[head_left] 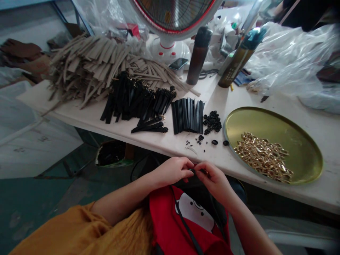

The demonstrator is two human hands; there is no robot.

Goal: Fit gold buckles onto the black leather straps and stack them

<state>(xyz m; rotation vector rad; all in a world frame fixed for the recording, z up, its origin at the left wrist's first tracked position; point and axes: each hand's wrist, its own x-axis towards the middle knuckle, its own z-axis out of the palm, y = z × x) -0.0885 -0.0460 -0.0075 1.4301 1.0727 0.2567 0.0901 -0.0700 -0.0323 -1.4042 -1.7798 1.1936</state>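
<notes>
My left hand [174, 171] and my right hand [214, 179] meet just off the table's front edge, above my lap. Both are closed with fingertips pinched close together; a small dark piece shows between them, mostly hidden by the fingers. On the table beyond lie a row of flat black strips [188, 115], a heap of black rings [212, 121] and some tiny black bits [198, 141]. Left of these are a few black straps with metal ends [151, 126] and a larger pile of such straps [132, 99]. Small gold-coloured metal parts [262, 156] fill part of a round gold tray [297, 141].
A big heap of beige strips [87, 67] covers the table's left. Behind stand a fan [170, 49], a phone [178, 64], a dark bottle [198, 56] and a leaning blue-capped bottle [236, 65]. Clear plastic bags [289, 60] lie at back right. A red apron [164, 219] covers my lap.
</notes>
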